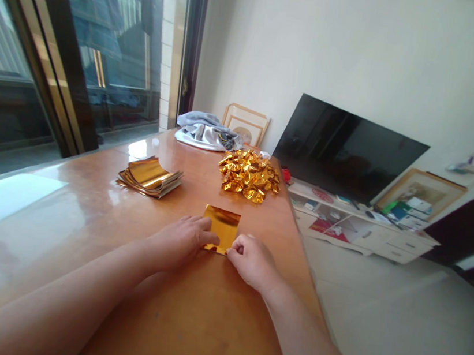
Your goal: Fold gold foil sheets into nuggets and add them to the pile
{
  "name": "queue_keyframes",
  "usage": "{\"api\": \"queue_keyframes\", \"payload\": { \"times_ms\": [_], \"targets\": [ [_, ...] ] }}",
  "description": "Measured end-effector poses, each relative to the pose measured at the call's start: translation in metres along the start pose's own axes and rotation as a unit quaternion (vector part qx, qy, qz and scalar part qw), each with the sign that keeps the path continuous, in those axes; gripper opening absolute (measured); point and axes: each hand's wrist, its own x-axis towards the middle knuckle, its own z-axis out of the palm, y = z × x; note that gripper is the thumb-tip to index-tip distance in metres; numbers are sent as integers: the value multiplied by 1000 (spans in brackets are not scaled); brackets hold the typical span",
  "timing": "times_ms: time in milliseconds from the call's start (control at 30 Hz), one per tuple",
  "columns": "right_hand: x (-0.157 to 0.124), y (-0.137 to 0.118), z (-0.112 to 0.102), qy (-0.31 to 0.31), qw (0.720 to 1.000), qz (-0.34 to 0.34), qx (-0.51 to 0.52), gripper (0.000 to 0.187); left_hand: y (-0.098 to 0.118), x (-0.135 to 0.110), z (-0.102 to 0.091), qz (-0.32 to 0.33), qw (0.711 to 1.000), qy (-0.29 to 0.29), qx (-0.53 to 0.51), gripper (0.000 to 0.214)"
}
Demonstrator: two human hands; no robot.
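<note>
Nearer than the foil heap (248, 174), a gold sheet (227, 223) lies partly under the left hand (187, 238), grip unclear, its corner pinched in the fingers of the right hand (254, 261); right of the heap, a white cabinet (397, 254) holds a red item (328, 229).

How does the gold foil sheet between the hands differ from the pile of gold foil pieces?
The gold foil sheet is single and mostly flat; the pile of gold foil pieces is a jumbled heap of many creased ones. The left hand and right hand touch the sheet; neither touches the pile. Both are shiny gold, on the table.
</note>
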Motion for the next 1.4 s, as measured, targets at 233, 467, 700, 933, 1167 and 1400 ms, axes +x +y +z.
{"api": "queue_keyframes", "payload": {
  "times_ms": [233,467,700,933,1167,1400],
  "targets": [
    [0,-2,-2,1,1000,1,-8,10,7,1,-4,43,996,-42,60,31],
    [-4,-6,-5,1,1000,-5,-12,12,11,1,-9,41,994,-71,66,30],
    [-15,-7,-27,-3,997,-8,-71,13,10,2,-7,36,996,-64,59,29],
    [-45,-41,-34,-34,973,-104,-201,34,8,2,-4,60,995,-44,72,29],
    [-51,-54,-24,-45,960,-96,-261,39,9,2,-5,52,993,-47,96,26],
    [-51,-54,-25,-48,955,-104,-272,38,12,-2,-4,49,991,-38,116,29]
  ]
}}
